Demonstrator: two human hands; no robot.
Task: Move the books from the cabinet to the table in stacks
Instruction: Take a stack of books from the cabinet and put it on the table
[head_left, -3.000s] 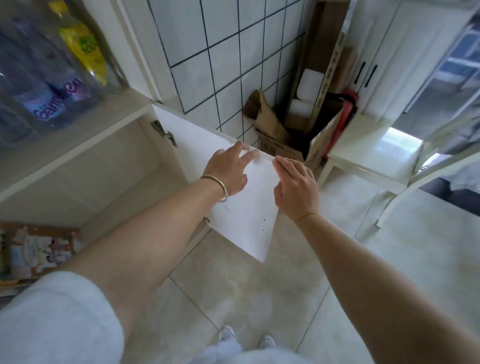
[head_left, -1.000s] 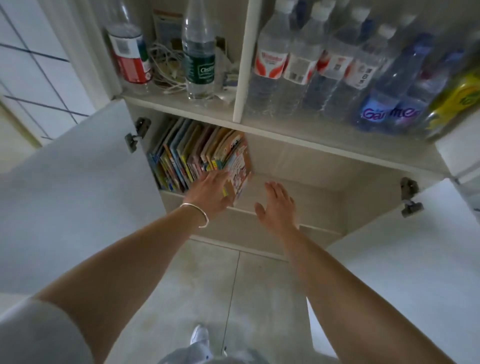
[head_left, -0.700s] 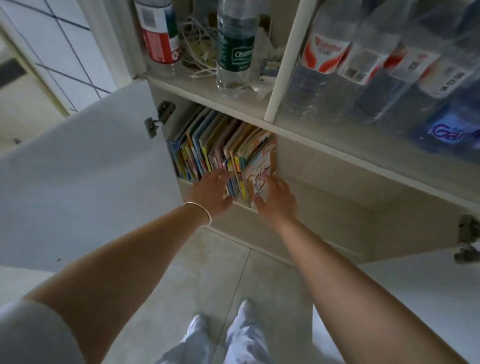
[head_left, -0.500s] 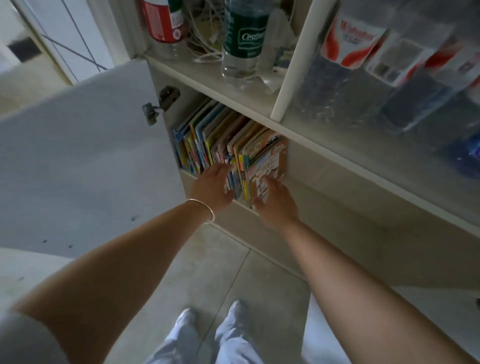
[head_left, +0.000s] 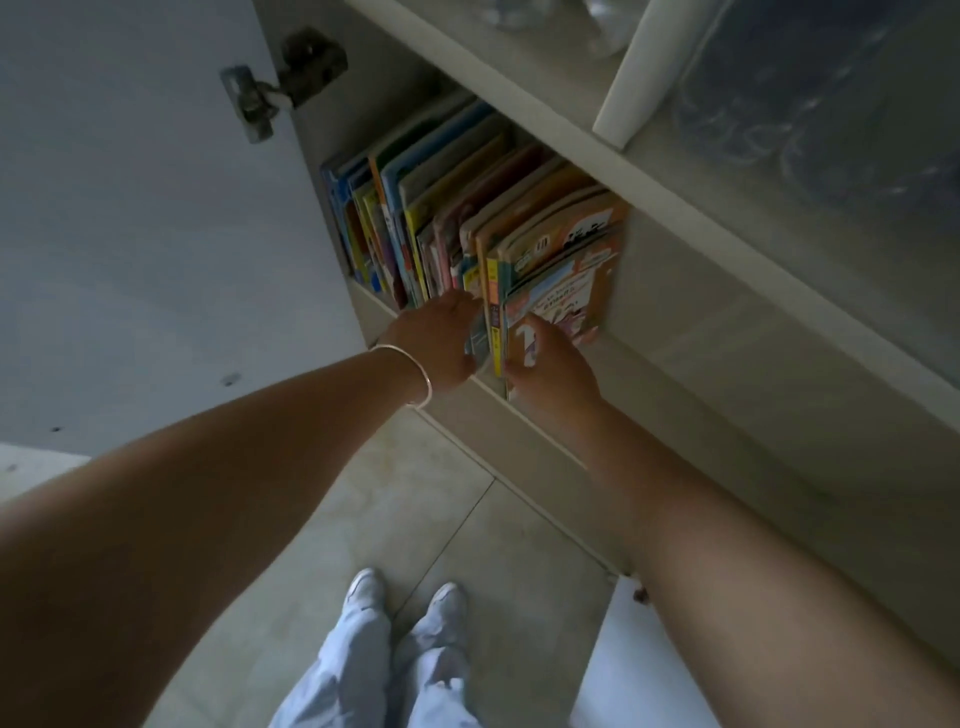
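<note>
Inside the cabinet (head_left: 675, 364), on its lower shelf, the books (head_left: 457, 218) are kept upright in one row, packed against the cabinet's left wall and leaning slightly toward it, so that the spines face out and the rest of the shelf to their right is left bare. Both doors are swung wide; the left door (head_left: 130, 208) is seen with its hinge (head_left: 283, 78) just above the books.

The left hand (head_left: 441, 343), with a bangle (head_left: 415, 376) at the wrist, is pushed into the row partway along, its fingers wedged between spines; the hand is judged to be parting off a batch. The right hand (head_left: 550, 364) is laid flat on the cover of the outermost book at the right end of the row, thumb near the spines. Together the two hands are pressed on either side of the last few books, clamped on them as a bundle, which suits carrying a stack rather than single volumes. No book is yet lifted clear of the shelf, and the bench is not in view.

Writing is seen on the outer covers, in orange and white with cartoon figures, but it is too blurred to be read. Bottles (head_left: 810, 119) on the shelf above the books are also blurred, and no label can be made out.
</note>
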